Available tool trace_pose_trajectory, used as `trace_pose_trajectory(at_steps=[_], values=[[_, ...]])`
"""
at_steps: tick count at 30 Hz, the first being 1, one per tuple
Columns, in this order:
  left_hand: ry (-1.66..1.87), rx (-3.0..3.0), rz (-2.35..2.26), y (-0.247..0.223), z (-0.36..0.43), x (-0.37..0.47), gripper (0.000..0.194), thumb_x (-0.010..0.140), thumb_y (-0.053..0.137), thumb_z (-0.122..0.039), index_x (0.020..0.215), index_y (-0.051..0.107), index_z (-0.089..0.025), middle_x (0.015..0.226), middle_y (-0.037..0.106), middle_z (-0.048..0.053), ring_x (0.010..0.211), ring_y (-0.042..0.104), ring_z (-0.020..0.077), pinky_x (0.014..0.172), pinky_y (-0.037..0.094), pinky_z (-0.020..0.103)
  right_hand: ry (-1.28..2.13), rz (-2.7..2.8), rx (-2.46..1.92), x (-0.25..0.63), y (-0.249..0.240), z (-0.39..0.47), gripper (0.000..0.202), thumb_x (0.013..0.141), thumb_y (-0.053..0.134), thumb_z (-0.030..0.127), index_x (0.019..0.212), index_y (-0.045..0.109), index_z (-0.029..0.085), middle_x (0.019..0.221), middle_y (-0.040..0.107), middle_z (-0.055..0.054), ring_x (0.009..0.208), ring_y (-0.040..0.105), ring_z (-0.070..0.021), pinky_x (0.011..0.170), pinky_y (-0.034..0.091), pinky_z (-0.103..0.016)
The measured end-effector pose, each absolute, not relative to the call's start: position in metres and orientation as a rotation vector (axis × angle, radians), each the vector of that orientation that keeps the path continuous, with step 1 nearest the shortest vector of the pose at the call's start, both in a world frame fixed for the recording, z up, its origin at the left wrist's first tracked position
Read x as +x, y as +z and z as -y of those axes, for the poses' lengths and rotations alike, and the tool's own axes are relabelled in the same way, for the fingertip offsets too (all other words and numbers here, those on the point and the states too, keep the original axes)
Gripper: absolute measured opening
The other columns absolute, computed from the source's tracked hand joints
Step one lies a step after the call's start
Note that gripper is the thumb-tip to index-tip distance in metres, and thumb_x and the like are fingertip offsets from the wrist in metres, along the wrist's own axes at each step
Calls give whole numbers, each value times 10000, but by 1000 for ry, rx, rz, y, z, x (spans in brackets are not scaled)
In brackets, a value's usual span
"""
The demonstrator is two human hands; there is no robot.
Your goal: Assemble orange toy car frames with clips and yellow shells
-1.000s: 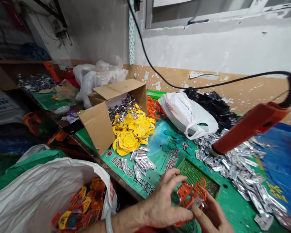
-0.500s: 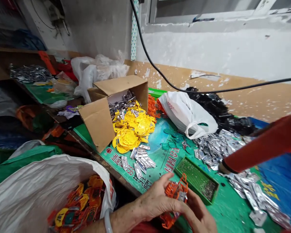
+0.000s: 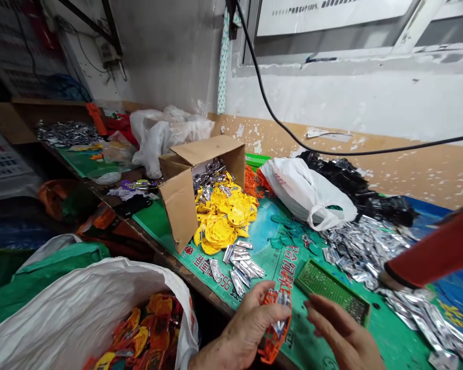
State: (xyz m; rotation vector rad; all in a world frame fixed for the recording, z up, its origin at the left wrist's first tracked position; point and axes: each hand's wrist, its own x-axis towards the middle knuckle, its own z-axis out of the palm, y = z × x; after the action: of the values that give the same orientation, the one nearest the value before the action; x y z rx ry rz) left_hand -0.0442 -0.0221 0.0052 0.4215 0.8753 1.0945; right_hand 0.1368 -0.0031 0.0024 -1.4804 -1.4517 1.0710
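Observation:
My left hand (image 3: pixel 250 324) grips an orange plastic frame (image 3: pixel 272 347) with a silver metallic piece (image 3: pixel 281 308) set in it, the thumb pressed on the silver piece. A short gap to the right, my right hand (image 3: pixel 343 334) is off the frame, its fingers apart and somewhat blurred, with nothing seen in them. Just behind that hand lies a green perforated basket (image 3: pixel 332 288) with small dark bits at its right end. Beyond my left hand, several flat silver pieces (image 3: pixel 241 264) lie loose on the green tabletop (image 3: pixel 208 275).
A tipped cardboard box (image 3: pixel 181 221) spills yellow parts (image 3: pixel 226 216). At lower left, a white sack (image 3: pixel 73 308) contains orange and yellow pieces. Right of the basket are a silver heap (image 3: pixel 358 241) and a red-sleeved arm (image 3: pixel 440 252). A white plastic bag (image 3: pixel 304 190) lies behind.
My right hand has come away from the orange frame and moved right. The left hand keeps the frame, now turned more upright. The view has shifted, moving the scene right and down.

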Motion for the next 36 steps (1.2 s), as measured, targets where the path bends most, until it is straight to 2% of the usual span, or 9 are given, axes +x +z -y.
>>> trace_pose_trajectory(at_steps=[4, 8, 12, 14, 18, 22, 26, 29, 36], values=[[1206, 429, -827, 6, 30, -55, 608, 595, 779, -249, 1153, 558, -149, 971, 661, 64, 924, 602, 217, 786, 436, 280, 671, 2004, -1293, 91, 26, -59, 326, 872, 526, 391, 1004, 675, 133, 944, 731, -108, 835, 703, -218, 699, 578, -300], [1281, 443, -758, 6, 35, -64, 563, 610, 804, -382, 1079, 563, -184, 908, 604, 26, 789, 588, 164, 617, 440, 231, 523, 2212, -1202, 30, 27, -120, 247, 883, 554, 276, 1078, 632, 147, 1088, 651, -96, 858, 654, -176, 803, 537, -355], [1291, 404, -718, 5, 36, -73, 670, 591, 798, -501, 1129, 527, -208, 825, 575, 0, 682, 602, 171, 501, 460, 243, 454, 2358, -1144, -7, 17, -157, 289, 905, 544, 313, 1163, 565, 183, 1223, 571, -88, 1032, 592, -205, 870, 509, -424], [1296, 320, -702, 6, 35, -78, 608, 631, 767, -509, 1097, 555, -181, 813, 610, 17, 661, 620, 181, 502, 476, 259, 485, 2390, -1122, -14, 13, -166, 295, 907, 540, 317, 1169, 562, 184, 1217, 573, -88, 1025, 595, -205, 861, 513, -418], [1275, 80, -658, 11, 32, -85, 337, 810, 595, -382, 974, 635, -91, 877, 698, 119, 753, 659, 215, 643, 521, 319, 627, 2324, -1092, -18, 10, -177, 296, 906, 541, 319, 1166, 562, 179, 1201, 581, -86, 1011, 600, -202, 852, 516, -415], [1215, -54, -580, 12, 26, -87, 334, 847, 459, -301, 992, 656, -73, 890, 724, 141, 812, 672, 252, 740, 519, 408, 837, 2055, -1100, -6, 19, -174, 294, 904, 546, 323, 1152, 565, 165, 1171, 591, -84, 983, 609, -196, 828, 524, -404], [1181, -43, -525, 6, 21, -87, 343, 800, 530, -310, 1038, 643, -91, 872, 729, 118, 898, 669, 290, 823, 497, 477, 1105, 1672, -1115, 36, 34, -137, 279, 914, 506, 336, 1124, 556, 158, 844, 621, -15, 665, 593, -120, 621, 523, -292], [1150, 27, -530, 4, 21, -80, 410, 740, 651, -281, 1123, 606, -143, 914, 729, 85, 921, 669, 285, 836, 500, 478, 1384, 1412, -1121, 81, 40, -93, 286, 835, 587, 366, 1040, 590, 167, 652, 554, 29, 511, 512, -93, 495, 471, -245], [969, 255, -615, 9, 20, -39, 540, 681, 743, -153, 1189, 564, -190, 978, 719, 65, 776, 691, 196, 773, 552, 383, 1785, 869, -1112, 149, 20, -22, 368, 640, 779, 374, 898, 680, 133, 551, 532, 21, 390, 402, -47, 361, 360, -193]])
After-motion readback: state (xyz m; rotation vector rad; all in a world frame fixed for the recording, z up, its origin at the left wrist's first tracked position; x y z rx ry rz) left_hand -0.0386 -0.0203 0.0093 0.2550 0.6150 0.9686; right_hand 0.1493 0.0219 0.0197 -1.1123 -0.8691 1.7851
